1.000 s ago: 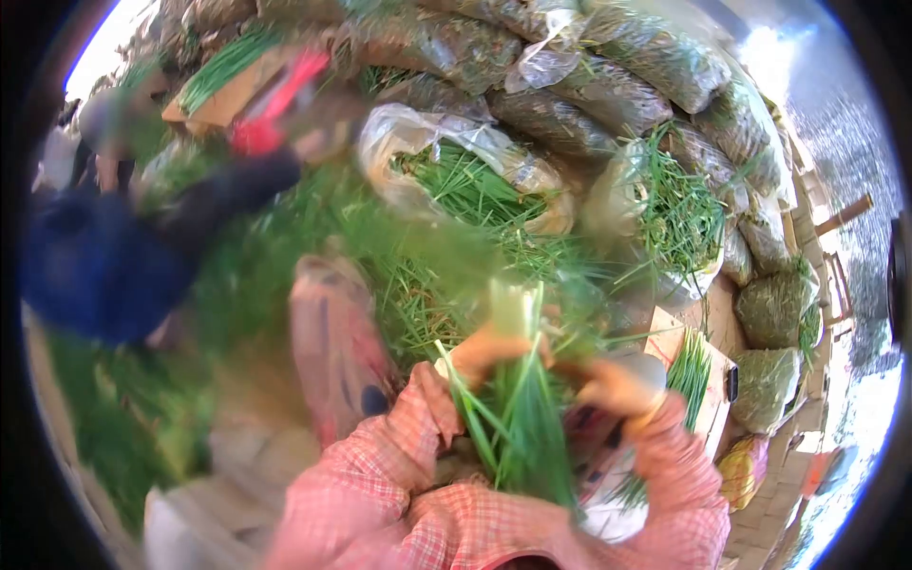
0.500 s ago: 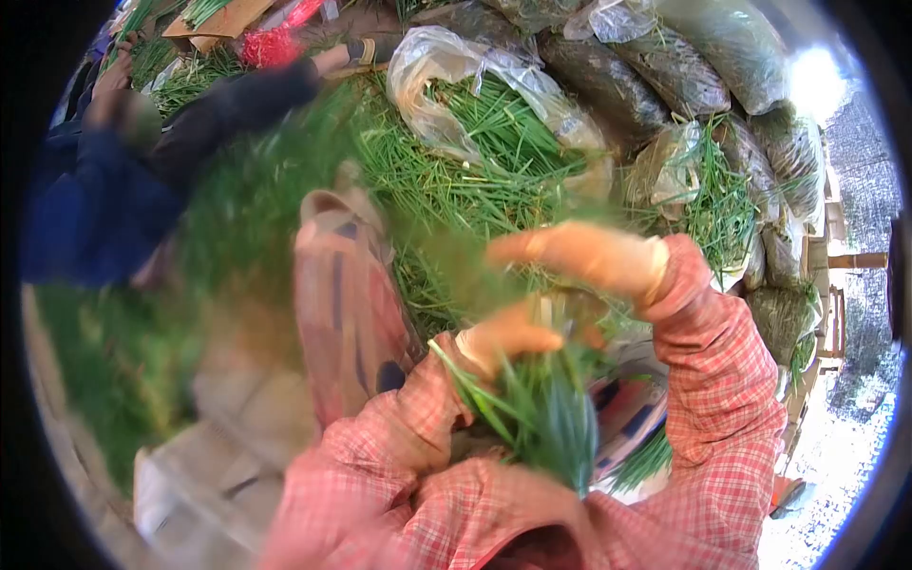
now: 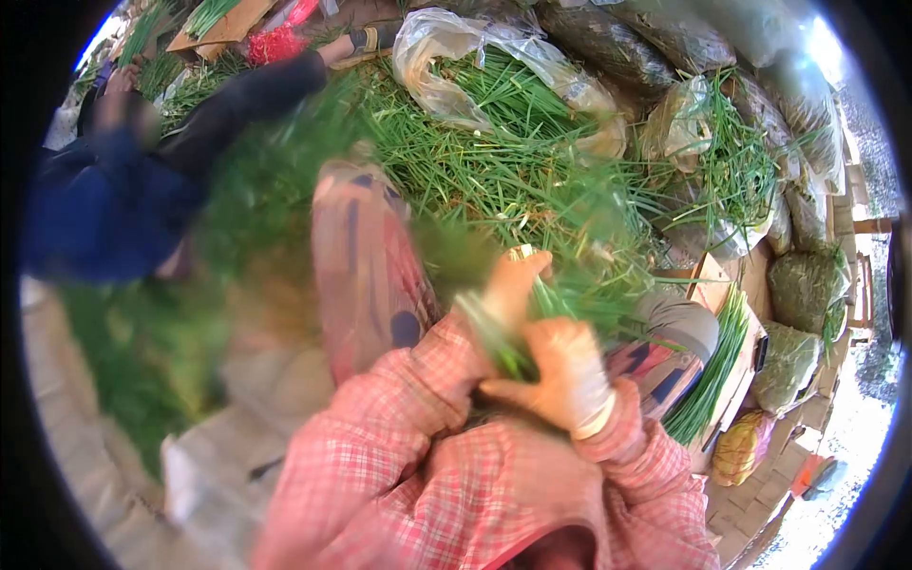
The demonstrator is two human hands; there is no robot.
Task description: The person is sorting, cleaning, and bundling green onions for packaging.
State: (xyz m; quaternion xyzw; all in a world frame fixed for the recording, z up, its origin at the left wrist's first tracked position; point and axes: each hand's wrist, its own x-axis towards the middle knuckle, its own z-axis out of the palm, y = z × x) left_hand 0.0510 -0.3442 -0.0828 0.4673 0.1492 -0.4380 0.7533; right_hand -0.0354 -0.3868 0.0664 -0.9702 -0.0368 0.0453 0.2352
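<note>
My left hand [image 3: 513, 288], in an orange-tan glove, is closed around a bunch of chives [image 3: 505, 350] in front of my chest. Pale cut ends stick out above that fist, and green leaves hang below. Just under it to the right, my right hand [image 3: 568, 372], gloved too, curls round the leaves with its thumb on the left side. Motion blurs both hands somewhat, and some fingers are hidden. Beyond my hands lies a wide heap of loose chives [image 3: 484, 185]. Beside my right knee, a neat bundle of long chives [image 3: 712, 366] rests on cardboard.
An opened clear plastic bag [image 3: 432, 43] of chives lies behind the heap. Stuffed bags [image 3: 622, 47] are stacked at the back and right. A co-worker in a dark blue top [image 3: 104, 214] sits at left. My patterned knee [image 3: 356, 256] rises left of my hands.
My right hand has come down and left from above the heap onto the leaves by my left hand. My left hand has risen slightly. The view has shifted, showing the bundle on cardboard more fully.
</note>
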